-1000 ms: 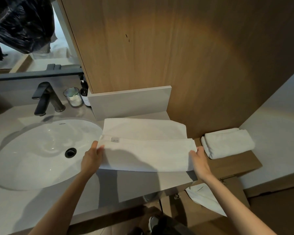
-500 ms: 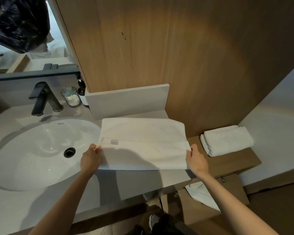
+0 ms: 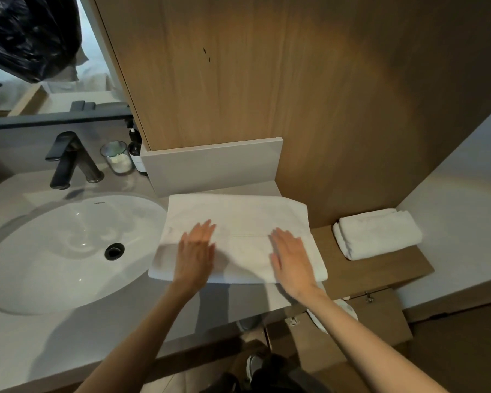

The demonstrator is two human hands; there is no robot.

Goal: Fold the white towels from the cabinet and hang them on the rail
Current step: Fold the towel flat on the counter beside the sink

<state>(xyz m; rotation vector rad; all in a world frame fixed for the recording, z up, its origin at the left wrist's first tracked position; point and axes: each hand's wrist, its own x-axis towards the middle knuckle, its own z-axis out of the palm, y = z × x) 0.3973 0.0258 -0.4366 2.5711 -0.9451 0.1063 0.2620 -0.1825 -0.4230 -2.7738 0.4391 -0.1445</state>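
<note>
The white towel point(image 3: 238, 217) I am working on lies folded into a flat rectangle on the grey counter point(image 3: 238, 304), just right of the sink point(image 3: 54, 251), its far edge near the low grey upstand at the foot of the wooden wall panel point(image 3: 267, 80). Both my hands are on top of it, palms down: my left hand point(image 3: 194, 251) rests on its left half and my right hand point(image 3: 291, 259) on its right half, with bare towel between them. My fingers point(image 3: 204, 231) are straight and held close together, pressing flat on the cloth and gripping nothing. I count two folded towels: this one, and a second towel point(image 3: 377, 234), thicker and smaller, lying apart to the right on the wooden ledge point(image 3: 380, 273). Below the counter's edge a bit of white cloth point(image 3: 349, 310) shows by my right forearm; I cannot tell what it is. Beyond the sink stand one dark tap point(image 3: 68, 160), one glass jar point(image 3: 116, 157) and one dark bottle point(image 3: 135, 150), the jar and bottle side by side.
</note>
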